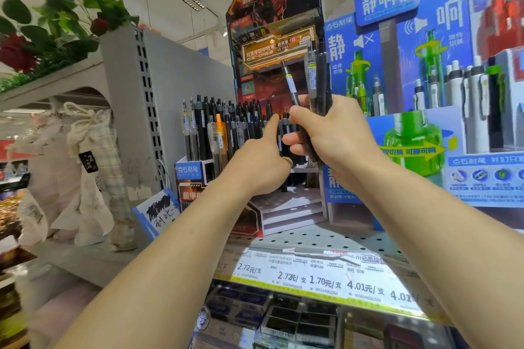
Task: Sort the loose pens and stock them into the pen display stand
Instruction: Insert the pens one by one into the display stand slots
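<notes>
My right hand (331, 133) grips a bundle of dark pens (319, 82) upright in front of the red and black pen display stand (272, 22). One thin pen (290, 83) leans out of the bundle to the left, pinched by my thumb. My left hand (261, 161) is raised beside it, its index finger stretched up toward the bundle and the other fingers curled; it holds nothing. Many black, grey and orange pens (224, 127) stand in the stand's tiers behind my hands. The lower front steps of the stand (289, 210) hold no pens.
A blue display with white and green pens (453, 88) stands right of the stand. Price labels (309, 278) line the perforated shelf's (312, 235) front edge. Left is a grey shelf end panel (127, 110), cloth bags (82, 167) and fake plants (56, 22). Boxed stock (283, 320) lies below.
</notes>
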Motion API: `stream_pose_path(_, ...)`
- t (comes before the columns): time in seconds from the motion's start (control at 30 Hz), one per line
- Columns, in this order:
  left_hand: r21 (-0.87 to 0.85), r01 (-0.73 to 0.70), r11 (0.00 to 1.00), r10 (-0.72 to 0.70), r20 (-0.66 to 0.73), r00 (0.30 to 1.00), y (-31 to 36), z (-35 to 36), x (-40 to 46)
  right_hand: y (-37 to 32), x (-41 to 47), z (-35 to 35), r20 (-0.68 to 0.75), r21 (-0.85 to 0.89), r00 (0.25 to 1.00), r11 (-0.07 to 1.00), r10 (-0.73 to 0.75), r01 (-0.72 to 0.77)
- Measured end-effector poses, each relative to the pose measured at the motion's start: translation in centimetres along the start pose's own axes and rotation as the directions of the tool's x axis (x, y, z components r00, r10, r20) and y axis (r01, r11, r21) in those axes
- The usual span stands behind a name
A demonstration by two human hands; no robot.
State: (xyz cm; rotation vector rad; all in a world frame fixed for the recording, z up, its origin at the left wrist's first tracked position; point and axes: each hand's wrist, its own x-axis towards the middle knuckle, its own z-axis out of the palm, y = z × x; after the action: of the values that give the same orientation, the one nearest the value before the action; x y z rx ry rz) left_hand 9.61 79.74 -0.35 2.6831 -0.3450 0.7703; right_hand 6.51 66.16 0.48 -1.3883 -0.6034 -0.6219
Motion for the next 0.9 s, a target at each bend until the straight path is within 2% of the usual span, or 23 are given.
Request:
stream_pose_path(0.07, -0.110, -0.001, 0.994, -0.016, -0.149, 0.989, -0.3, 0.3, -0.2, 0.1, 0.1, 0.0, -0.007, -0.013, 1.000, 1.000, -0.002, 0.002)
stream_pose_path(0.1, -0.243, -0.033, 0.970, -0.029, -0.246, 0.969, -0.6, 0.3, -0.3, 0.1, 0.1, 0.0, -0.004, -0.039, 1.000, 0.999, -0.008, 0.008)
stream_pose_path(0.17, -0.553, -0.175, 0.815, -0.077, -0.403, 0.912, -1.1, 0.2, -0.7, 0.3, 0.1, 0.0, 0.033, -0.175, 0.998, 0.983, -0.047, 0.052)
stream_pose_path(0.23, -0.696, -0.286, 0.658, -0.133, -0.481, 0.866, -1.7, -0.1, -1.4, 0.6, 0.0, 0.2, 0.129, -0.425, 0.986, 0.892, -0.109, 0.154)
stream_pose_path(0.3, -0.720, -0.316, 0.617, -0.169, -0.514, 0.841, -1.9, -0.3, -2.0, 0.8, -0.2, 0.5, 0.208, -0.597, 0.967, 0.764, -0.145, 0.243)
stream_pose_path(0.33, -0.708, -0.318, 0.630, -0.180, -0.532, 0.827, -1.9, -0.3, -2.1, 0.8, -0.3, 0.5, 0.228, -0.624, 0.963, 0.737, -0.146, 0.260)
stream_pose_path(0.43, -0.665, -0.315, 0.677, -0.185, -0.568, 0.802, -1.9, -0.1, -2.2, 0.7, -0.2, 0.3, 0.283, -0.592, 0.954, 0.766, -0.095, 0.251)
stream_pose_path(0.53, -0.738, -0.346, 0.579, -0.220, -0.550, 0.805, -1.8, 0.0, -2.4, 1.1, 0.0, 0.3, 0.304, -0.581, 0.949, 0.773, -0.087, 0.257)
stream_pose_path(0.63, -0.794, -0.384, 0.472, -0.282, -0.549, 0.787, -1.7, -0.1, -2.6, 1.3, 0.4, 0.3, 0.194, -0.479, 0.971, 0.850, -0.142, 0.220)
stream_pose_path(0.73, -0.766, -0.393, 0.509, -0.295, -0.584, 0.756, -1.5, 0.2, -2.6, 0.9, 0.7, 0.2, 0.029, -0.337, 0.983, 0.924, -0.182, 0.181)
stream_pose_path(0.8, -0.678, -0.375, 0.632, -0.224, -0.623, 0.750, -1.4, 0.5, -2.5, 0.8, 0.9, 0.1, -0.009, -0.288, 0.981, 0.940, -0.192, 0.181)
stream_pose_path(0.9, -0.474, -0.350, 0.808, -0.056, -0.653, 0.755, -1.1, 0.9, -2.6, 1.2, 1.2, 0.0, 0.001, -0.329, 0.982, 0.927, -0.188, 0.178)
